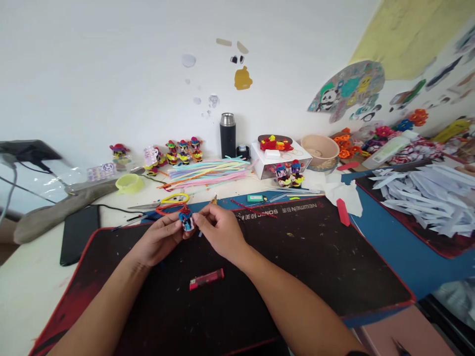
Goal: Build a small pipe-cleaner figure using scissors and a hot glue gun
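Between my hands, over the black desk mat (297,257), is a small figurine (186,220) with a red and blue top and a light blue and white body. My left hand (159,240) grips it from the left, fingers wrapped round its side. My right hand (220,230) is closed at the figurine's right edge, thumb and forefinger pinched there; whatever sits in that pinch is too small to make out. A small pointed tip (214,199) shows above the right knuckles. Just below the hands a red lighter (207,279) lies on the mat.
Scissors (174,199) with yellow handles lie behind my hands, near pastel pipe cleaners (208,173). Several finished figurines (183,152) line the wall beside a black thermos (227,136). White paper strips (438,198) are heaped at right; a black phone (79,237) lies at left.
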{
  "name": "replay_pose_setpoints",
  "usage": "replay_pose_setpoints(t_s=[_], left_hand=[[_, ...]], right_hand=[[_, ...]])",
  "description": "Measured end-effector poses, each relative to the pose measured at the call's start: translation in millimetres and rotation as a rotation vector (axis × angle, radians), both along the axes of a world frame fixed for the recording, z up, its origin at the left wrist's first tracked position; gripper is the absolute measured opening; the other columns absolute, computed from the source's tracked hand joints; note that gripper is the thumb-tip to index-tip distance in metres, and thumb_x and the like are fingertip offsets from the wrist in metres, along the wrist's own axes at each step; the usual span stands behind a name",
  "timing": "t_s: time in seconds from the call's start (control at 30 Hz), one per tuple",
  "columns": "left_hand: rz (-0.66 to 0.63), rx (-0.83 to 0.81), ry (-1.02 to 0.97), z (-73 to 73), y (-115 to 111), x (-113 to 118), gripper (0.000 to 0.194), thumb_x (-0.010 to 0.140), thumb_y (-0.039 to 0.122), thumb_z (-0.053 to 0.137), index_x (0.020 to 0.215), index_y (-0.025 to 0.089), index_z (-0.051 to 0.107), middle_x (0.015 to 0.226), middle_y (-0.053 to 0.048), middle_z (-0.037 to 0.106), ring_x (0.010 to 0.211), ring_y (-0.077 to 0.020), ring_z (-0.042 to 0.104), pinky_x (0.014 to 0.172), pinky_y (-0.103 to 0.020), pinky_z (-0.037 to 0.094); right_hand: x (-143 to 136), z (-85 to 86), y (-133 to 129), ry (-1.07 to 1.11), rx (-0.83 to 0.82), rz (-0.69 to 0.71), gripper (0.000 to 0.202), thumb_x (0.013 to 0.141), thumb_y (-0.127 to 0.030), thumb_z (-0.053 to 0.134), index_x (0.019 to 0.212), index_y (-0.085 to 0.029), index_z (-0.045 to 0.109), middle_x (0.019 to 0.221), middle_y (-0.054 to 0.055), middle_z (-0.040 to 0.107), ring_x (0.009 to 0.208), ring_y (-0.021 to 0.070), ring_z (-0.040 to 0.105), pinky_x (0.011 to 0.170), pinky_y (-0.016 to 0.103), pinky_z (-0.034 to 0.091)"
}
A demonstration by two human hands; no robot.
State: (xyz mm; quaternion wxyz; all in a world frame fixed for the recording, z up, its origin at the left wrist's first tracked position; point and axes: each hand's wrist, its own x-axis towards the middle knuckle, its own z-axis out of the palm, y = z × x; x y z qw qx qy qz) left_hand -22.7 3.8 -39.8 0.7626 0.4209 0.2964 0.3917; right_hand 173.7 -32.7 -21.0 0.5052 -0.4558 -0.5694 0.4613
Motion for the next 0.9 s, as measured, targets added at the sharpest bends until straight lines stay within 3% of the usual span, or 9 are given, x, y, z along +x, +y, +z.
replay_pose_setpoints(t_s=[0.33, 0.7, 0.9], left_hand=[[0.048, 0.0, 0.068, -3.7, 0.9, 1.1, 0.037, 0.072, 0.042, 0.097, 0.092, 0.014, 0.083, 0.08, -0.006, 0.07, 0.071, -0.0149, 0.058, 0.068, -0.025, 0.05], [0.076, -0.038, 0.084, 3.0, -2.0, 7.4, 0.041, 0.068, 0.044, 0.1, 0.089, 0.015, 0.08, 0.077, -0.003, 0.067, 0.069, -0.0134, 0.055, 0.066, -0.025, 0.045], [0.095, -0.027, 0.092, 7.9, -5.7, 10.4, 0.041, 0.068, 0.042, 0.1, 0.086, 0.016, 0.075, 0.079, -0.001, 0.066, 0.07, -0.0133, 0.056, 0.066, -0.026, 0.042]], right_hand=[[0.8, -8.7, 2.9, -0.033, -0.022, -0.025, 0.023, 0.096, -0.04, 0.066, 0.085, -0.02, 0.067, 0.068, -0.002, 0.066, 0.059, 0.0133, 0.057, 0.056, 0.025, 0.04], [3.0, -14.3, 5.9, -0.083, 0.033, -0.057, 0.025, 0.094, -0.04, 0.064, 0.077, -0.021, 0.062, 0.059, -0.005, 0.05, 0.053, 0.0123, 0.044, 0.052, 0.025, 0.031], [4.0, -20.5, 8.3, -0.064, 0.01, -0.051, 0.027, 0.094, -0.043, 0.065, 0.08, -0.02, 0.063, 0.062, -0.005, 0.05, 0.054, 0.0118, 0.041, 0.052, 0.024, 0.031]])
